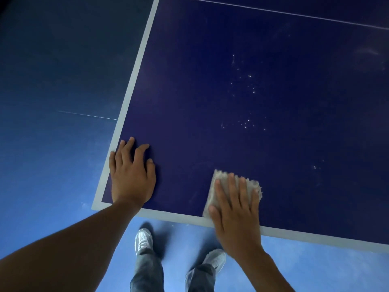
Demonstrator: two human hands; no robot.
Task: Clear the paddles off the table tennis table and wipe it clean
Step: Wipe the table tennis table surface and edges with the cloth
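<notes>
Below the near edge of the table, two pale shoes and grey jeans stood on a blue floor; any mark on the shoes was too blurred to read. At the near left corner the left hand lay flat on the dark blue top, fingers spread and straight, holding nothing. Further right along the near edge, the right hand pressed a pale folded cloth onto the surface just inside the white border, its fingers straight on top of the cloth and not curled round it. No paddle lay on the part of the table in view, so clearing seemed to be done here, though the rest of the table was out of frame. Wiping looked to be at an early stage: towards the middle a scatter of white specks sat untouched, well apart from the cloth, a few more lay nearer on the right, and faint pale smears showed toward the far right. Beyond them a thin white line crossed the top. No brand, label or writing could be read anywhere.
</notes>
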